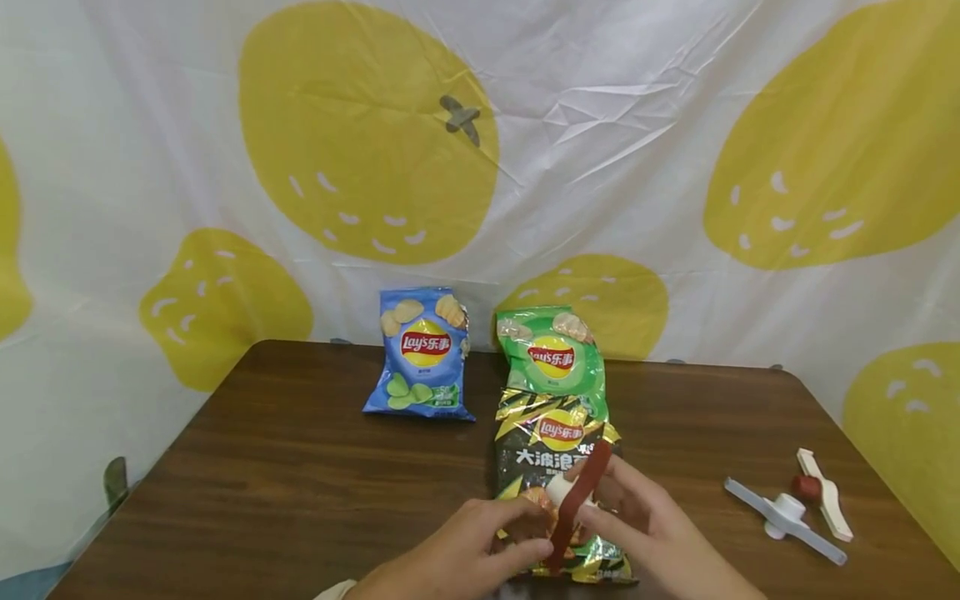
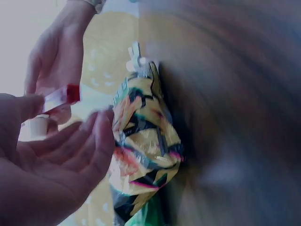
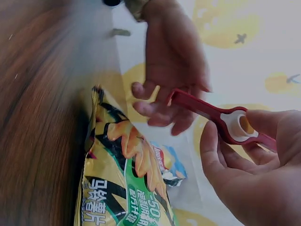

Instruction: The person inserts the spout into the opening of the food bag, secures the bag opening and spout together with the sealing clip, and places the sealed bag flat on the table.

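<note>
My right hand (image 1: 667,533) pinches a long red bag clip (image 1: 576,504) with a white round spout (image 3: 237,125) at its middle. Tilted, the clip hangs above a black and gold Lay's chip bag (image 1: 517,425). Beside its lower end is my left hand (image 1: 468,546), thumb close to the red bar and fingers loosely bent. In the left wrist view that hand (image 2: 56,174) is spread below the clip (image 2: 61,99); whether the thumb touches it is unclear. Both hands partly cover the black bag's lower half.
A green Lay's bag (image 1: 573,379) stands behind the black one, a blue Lay's bag (image 1: 427,367) to its left. On the right of the brown table (image 1: 300,467) lie a grey clip with a white spout (image 1: 786,517) and a white clip with a red cap (image 1: 828,500). A lemon-print curtain (image 1: 600,183) hangs behind.
</note>
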Available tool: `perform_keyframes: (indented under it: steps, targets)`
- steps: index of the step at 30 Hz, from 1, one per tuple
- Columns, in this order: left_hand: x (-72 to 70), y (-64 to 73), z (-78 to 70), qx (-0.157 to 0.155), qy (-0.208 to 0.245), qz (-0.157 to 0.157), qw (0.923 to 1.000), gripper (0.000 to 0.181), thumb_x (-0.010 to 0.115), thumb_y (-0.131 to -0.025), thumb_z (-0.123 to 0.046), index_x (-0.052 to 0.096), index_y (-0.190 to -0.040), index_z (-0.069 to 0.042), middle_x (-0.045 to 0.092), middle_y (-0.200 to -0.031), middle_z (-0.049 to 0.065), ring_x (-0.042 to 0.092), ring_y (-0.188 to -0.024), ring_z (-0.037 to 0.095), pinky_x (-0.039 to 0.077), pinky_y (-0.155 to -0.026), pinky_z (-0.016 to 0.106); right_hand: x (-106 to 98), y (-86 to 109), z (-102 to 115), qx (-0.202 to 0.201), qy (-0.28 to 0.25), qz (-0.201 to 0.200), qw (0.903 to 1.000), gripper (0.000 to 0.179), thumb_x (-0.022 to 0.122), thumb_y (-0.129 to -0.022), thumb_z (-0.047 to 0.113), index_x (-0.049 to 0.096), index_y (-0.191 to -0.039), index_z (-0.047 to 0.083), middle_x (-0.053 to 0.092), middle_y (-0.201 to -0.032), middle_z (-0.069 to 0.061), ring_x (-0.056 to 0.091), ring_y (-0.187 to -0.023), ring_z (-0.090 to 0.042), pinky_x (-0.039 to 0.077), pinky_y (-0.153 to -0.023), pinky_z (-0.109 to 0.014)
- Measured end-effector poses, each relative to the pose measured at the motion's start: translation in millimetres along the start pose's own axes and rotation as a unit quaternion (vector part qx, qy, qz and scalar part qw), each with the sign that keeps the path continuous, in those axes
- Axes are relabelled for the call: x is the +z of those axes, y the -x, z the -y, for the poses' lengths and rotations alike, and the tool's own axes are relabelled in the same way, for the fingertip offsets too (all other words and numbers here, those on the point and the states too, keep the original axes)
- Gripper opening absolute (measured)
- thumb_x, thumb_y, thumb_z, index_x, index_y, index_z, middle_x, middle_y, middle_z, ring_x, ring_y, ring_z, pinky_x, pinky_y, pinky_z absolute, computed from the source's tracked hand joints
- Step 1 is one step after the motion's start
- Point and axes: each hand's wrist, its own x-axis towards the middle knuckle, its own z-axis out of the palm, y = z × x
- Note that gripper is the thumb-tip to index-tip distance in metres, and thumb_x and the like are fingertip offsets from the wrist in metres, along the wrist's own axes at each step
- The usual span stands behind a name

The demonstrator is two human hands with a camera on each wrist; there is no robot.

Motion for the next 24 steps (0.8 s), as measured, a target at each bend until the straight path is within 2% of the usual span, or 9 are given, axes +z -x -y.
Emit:
perform_keyframes:
  steps: [2, 6, 13, 17, 19, 21, 22, 23, 24]
  targets:
    - [1.2, 0.0, 1.6, 0.015, 0.003, 0.011, 0.9998, 0.027, 0.051, -0.091, -0.032, 0.054, -0.116, -0.023, 0.061, -0.105, -0.011, 0.057, -0.086, 0.0, 0.047, -0.075, 0.018, -0.8, -1.0, -0.1, -0.019, -0.013, -0.009, 0.9997, 0.047, 0.041, -0.095, 0.008, 0.027, -0.139, 0.017, 0.04, -0.134, -0.018, 0.046, -0.117, -0.023, 0.045, -0.088, -0.04]
    - [4.4, -0.2, 1.3, 0.049, -0.022, -0.013, 0.9985, 0.025, 0.059, -0.086, -0.03, 0.056, -0.109, -0.02, 0.063, -0.096, -0.008, 0.056, -0.075, -0.001, 0.049, -0.063, 0.019, 0.3, -3.6, -1.9, -0.038, -0.019, -0.041, 0.9982, 0.051, 0.046, -0.092, 0.005, 0.028, -0.138, 0.014, 0.047, -0.126, -0.02, 0.05, -0.112, -0.027, 0.046, -0.086, -0.041]
    - [10.1, 1.8, -2.4, 0.07, -0.119, -0.076, 0.9876, 0.026, 0.059, -0.086, -0.03, 0.056, -0.108, -0.018, 0.062, -0.086, -0.01, 0.053, -0.065, -0.004, 0.047, -0.055, 0.014, 6.4, -4.0, -4.0, 0.026, -0.054, -0.109, 0.9922, 0.046, 0.056, -0.088, 0.01, 0.035, -0.129, 0.009, 0.056, -0.114, -0.018, 0.054, -0.101, -0.028, 0.044, -0.085, -0.044]
    - [10.7, 2.9, -4.8, 0.048, -0.143, -0.094, 0.9841, 0.026, 0.055, -0.089, -0.028, 0.058, -0.112, -0.016, 0.063, -0.082, -0.011, 0.053, -0.061, -0.005, 0.046, -0.056, 0.012, 6.9, -5.6, -5.1, 0.005, -0.01, -0.165, 0.9862, 0.062, 0.064, -0.081, 0.009, 0.029, -0.131, 0.02, 0.053, -0.115, -0.016, 0.057, -0.092, -0.029, 0.048, -0.079, -0.039]
    - [10.0, 3.8, -6.1, 0.038, -0.146, -0.093, 0.9842, 0.029, 0.053, -0.09, -0.028, 0.057, -0.116, -0.017, 0.064, -0.084, -0.011, 0.053, -0.062, -0.006, 0.046, -0.057, 0.012, 6.3, -5.5, -5.4, -0.014, 0.052, -0.179, 0.9825, 0.068, 0.068, -0.079, 0.014, 0.028, -0.133, 0.029, 0.052, -0.116, -0.01, 0.059, -0.088, -0.026, 0.049, -0.076, -0.034]
    - [9.3, 4.9, -6.1, 0.046, -0.165, -0.089, 0.9812, 0.028, 0.052, -0.091, -0.027, 0.057, -0.116, -0.016, 0.063, -0.082, -0.01, 0.051, -0.06, -0.006, 0.045, -0.056, 0.011, 5.3, -5.1, -5.4, -0.045, 0.149, -0.175, 0.9722, 0.066, 0.07, -0.077, 0.022, 0.033, -0.131, 0.034, 0.046, -0.122, -0.003, 0.058, -0.089, -0.02, 0.05, -0.075, -0.031]
    - [9.1, 5.5, -6.0, 0.054, -0.183, -0.088, 0.9776, 0.026, 0.051, -0.091, -0.025, 0.058, -0.114, -0.015, 0.062, -0.079, -0.011, 0.05, -0.058, -0.007, 0.044, -0.053, 0.01, 5.1, -4.7, -5.7, -0.061, 0.205, -0.17, 0.9621, 0.062, 0.07, -0.076, 0.027, 0.038, -0.128, 0.035, 0.045, -0.124, 0.001, 0.056, -0.09, -0.017, 0.05, -0.073, -0.029]
    - [9.0, 6.2, -6.2, 0.06, -0.202, -0.087, 0.9738, 0.024, 0.049, -0.092, -0.024, 0.058, -0.112, -0.014, 0.061, -0.076, -0.011, 0.048, -0.056, -0.008, 0.043, -0.052, 0.01, 4.9, -4.2, -6.2, -0.084, 0.272, -0.163, 0.9447, 0.057, 0.071, -0.074, 0.032, 0.044, -0.124, 0.034, 0.044, -0.123, 0.006, 0.054, -0.091, -0.013, 0.05, -0.071, -0.027]
    - [9.0, 7.0, -6.5, 0.067, -0.224, -0.087, 0.9684, 0.022, 0.048, -0.093, -0.023, 0.059, -0.109, -0.013, 0.059, -0.074, -0.012, 0.046, -0.055, -0.008, 0.041, -0.05, 0.009, 4.5, -4.1, -6.8, -0.115, 0.342, -0.158, 0.9194, 0.052, 0.071, -0.073, 0.036, 0.049, -0.12, 0.033, 0.046, -0.12, 0.01, 0.052, -0.092, -0.01, 0.048, -0.073, -0.026]
